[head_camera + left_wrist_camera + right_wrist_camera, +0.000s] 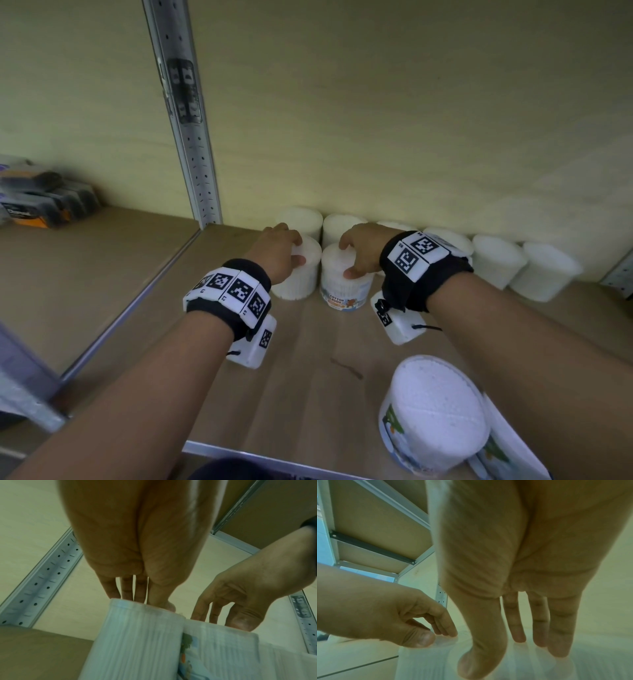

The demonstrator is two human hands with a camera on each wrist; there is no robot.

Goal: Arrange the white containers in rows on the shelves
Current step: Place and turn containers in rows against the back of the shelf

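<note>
Two white cotton-bud containers stand side by side on the wooden shelf (301, 346), in front of a back row of several white containers (496, 260) against the wall. My left hand (296, 251) grips the lid of the plain left container (301, 277) from above, thumb on the near rim. My right hand (347, 258) grips the lid of the labelled container (346, 287) in the same way. The left wrist view shows the left hand (142, 601) on its container (137, 635). In the right wrist view, the right hand (513, 649) has its fingertips on the lid.
A perforated metal upright (191, 137) divides the shelf bays on the left. Dark packages (41, 202) lie in the left bay. A larger white tub (435, 414) sits at the front right near the shelf's front edge (239, 454).
</note>
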